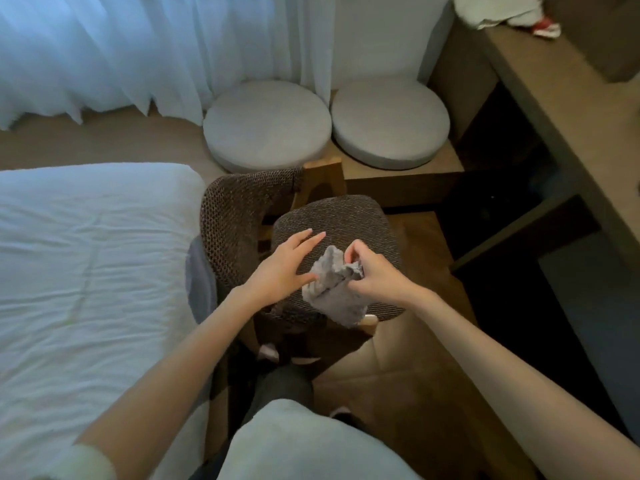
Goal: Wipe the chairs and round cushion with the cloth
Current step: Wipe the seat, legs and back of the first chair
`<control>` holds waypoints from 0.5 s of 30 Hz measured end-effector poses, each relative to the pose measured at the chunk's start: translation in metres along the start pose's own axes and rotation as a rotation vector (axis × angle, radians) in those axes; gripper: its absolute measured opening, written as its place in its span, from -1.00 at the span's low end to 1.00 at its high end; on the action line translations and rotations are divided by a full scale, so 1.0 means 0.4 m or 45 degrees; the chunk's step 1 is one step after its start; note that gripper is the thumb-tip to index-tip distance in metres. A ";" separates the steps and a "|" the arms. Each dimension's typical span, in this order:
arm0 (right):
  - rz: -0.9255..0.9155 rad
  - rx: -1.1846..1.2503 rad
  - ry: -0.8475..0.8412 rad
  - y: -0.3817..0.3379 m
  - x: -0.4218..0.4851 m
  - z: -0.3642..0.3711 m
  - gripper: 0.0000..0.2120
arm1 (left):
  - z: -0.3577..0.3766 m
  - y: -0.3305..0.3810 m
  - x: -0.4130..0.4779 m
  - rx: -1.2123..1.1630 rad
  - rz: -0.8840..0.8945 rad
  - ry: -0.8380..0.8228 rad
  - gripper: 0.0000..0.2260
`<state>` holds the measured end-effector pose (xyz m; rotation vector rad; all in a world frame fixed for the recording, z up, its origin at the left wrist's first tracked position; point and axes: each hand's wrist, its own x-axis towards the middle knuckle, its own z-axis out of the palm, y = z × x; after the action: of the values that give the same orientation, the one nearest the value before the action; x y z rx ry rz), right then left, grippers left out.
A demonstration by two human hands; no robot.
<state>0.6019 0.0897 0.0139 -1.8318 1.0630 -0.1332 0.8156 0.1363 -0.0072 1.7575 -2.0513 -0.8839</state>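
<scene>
A person stands over a brown woven chair [346, 220] beside a bed [86, 254], both bare arms reaching down above the padded seat. The right hand [374, 275] holds a grey cloth [334, 292], its fingers [356, 251] curled and pinching the bunched top edge, while the rest of the cloth hangs down over the near part of the seat. The left hand [280, 268] hovers just left of the cloth with its fingers straight and spread, gripping nothing. The thumb lies at the cloth's edge, though whether it touches cannot be told. The chair's curved back [235, 220] stands on the left, toward the white bed. Farther off, two pale round cushions sit side by side on a low wooden platform [398, 178], the left cushion [266, 124] just beside the right cushion [389, 123], below sheer curtains [104, 46]. A long wooden surface [554, 98] runs along the right side of the room.
</scene>
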 end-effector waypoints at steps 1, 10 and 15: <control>-0.006 0.003 -0.022 0.007 -0.020 -0.023 -0.75 | 0.011 0.028 0.013 -0.019 0.009 -0.008 -0.32; 0.071 -0.014 0.131 0.152 -0.085 -0.209 -0.82 | 0.090 0.190 0.182 -0.151 0.063 -0.043 -0.88; 0.214 -0.027 0.241 0.275 -0.047 -0.348 -0.91 | 0.121 0.245 0.306 -0.294 -0.015 -0.102 -0.94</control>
<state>0.4530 -0.0082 0.0060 -1.7659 1.3505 -0.1990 0.6852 0.0370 -0.0036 1.6360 -1.8998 -1.1607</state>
